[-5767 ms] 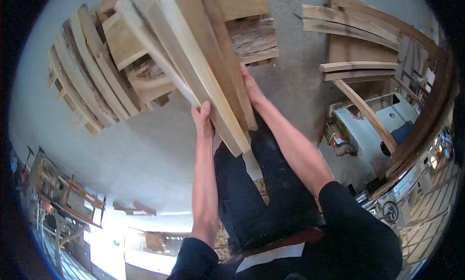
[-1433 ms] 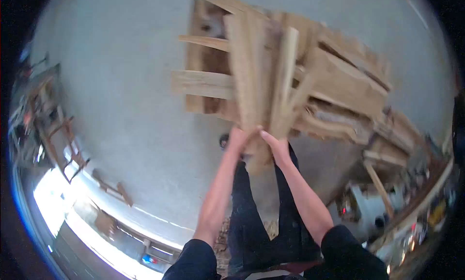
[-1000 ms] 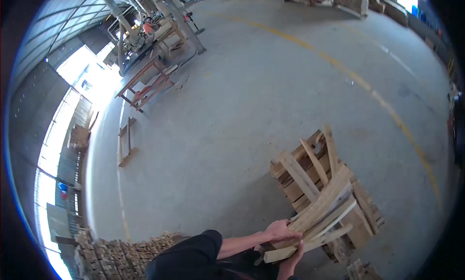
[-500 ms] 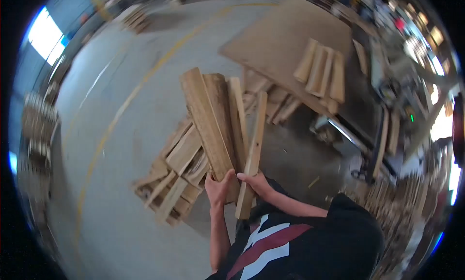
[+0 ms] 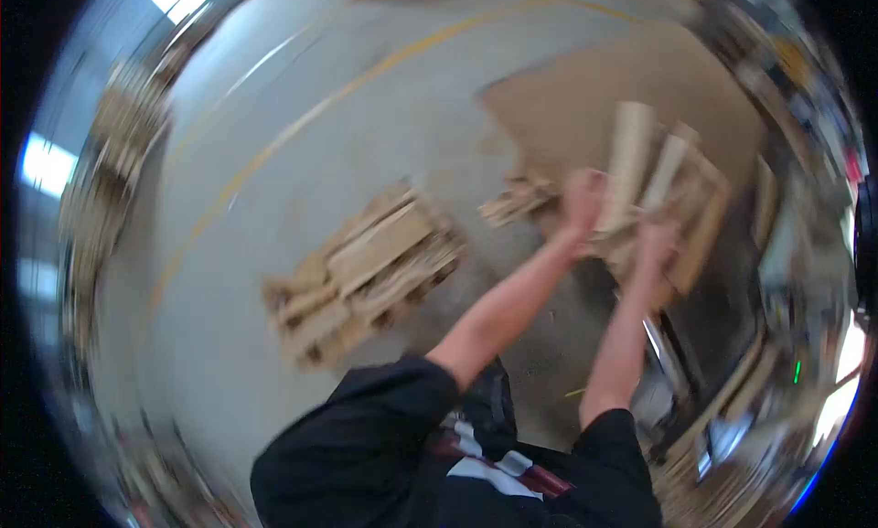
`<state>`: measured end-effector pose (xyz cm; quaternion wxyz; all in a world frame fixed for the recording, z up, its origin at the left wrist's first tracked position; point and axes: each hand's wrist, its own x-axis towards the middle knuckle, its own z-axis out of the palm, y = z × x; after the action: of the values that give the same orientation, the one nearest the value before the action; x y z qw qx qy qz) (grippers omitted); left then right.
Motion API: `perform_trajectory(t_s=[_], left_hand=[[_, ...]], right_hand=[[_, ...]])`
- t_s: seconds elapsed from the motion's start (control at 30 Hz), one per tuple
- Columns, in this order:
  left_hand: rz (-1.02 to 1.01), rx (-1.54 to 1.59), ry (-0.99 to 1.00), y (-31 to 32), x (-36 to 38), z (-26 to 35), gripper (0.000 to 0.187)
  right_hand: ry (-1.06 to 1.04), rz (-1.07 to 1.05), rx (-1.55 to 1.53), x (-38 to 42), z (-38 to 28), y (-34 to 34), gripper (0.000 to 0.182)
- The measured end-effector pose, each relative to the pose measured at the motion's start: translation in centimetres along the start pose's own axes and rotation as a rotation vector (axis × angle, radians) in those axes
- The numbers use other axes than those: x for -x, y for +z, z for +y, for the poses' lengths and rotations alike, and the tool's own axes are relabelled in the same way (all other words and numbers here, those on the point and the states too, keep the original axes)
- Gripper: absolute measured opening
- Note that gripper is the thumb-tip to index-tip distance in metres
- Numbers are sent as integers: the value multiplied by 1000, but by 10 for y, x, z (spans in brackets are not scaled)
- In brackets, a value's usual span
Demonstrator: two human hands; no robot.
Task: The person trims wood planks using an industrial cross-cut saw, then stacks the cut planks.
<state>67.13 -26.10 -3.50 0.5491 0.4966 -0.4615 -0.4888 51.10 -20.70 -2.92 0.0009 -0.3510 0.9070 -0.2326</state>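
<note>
Both arms reach out over the brown table, and motion blurs the hands. My left hand (image 5: pixel 585 199) is at the left side of a pale wooden board (image 5: pixel 629 158), its fingers closed around the near end of the bundle. On the right side of the bundle, my right hand (image 5: pixel 658 245) is closed at the low end of a narrower wooden strip (image 5: pixel 668 171). The boards tilt away from me over the tabletop (image 5: pixel 558 98). More wooden pieces (image 5: pixel 704 194) lie just beside and beneath them, partly hidden by the hands.
A stack of wooden pieces (image 5: pixel 380 245) stands on the grey floor to the left. A smaller heap of wood (image 5: pixel 517 199) is by the table's left edge. A yellow line (image 5: pixel 402 53) curves across the floor. Blurred wood stacks (image 5: pixel 110 190) stand at the far left.
Both hands have moved forward and right with the boards, from near my body to over the table. The view has turned, so the floor stack now appears farther from my hands.
</note>
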Motion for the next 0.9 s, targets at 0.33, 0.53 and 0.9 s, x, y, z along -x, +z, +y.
perform_trajectory(t_s=[0.33,0.53,0.9], left_hand=[[-411,-643,-305,-307,194,-162,31],[224,-871,-903,-656,320,-190,40],[284,-1321,-628,-1049,273,-403,78]], right_hand=[[-685,74,-361,173,-14,80,22],[-414,-978,-333,431,-31,189,30],[-1299,-1110,-339,874,-338,526,63]])
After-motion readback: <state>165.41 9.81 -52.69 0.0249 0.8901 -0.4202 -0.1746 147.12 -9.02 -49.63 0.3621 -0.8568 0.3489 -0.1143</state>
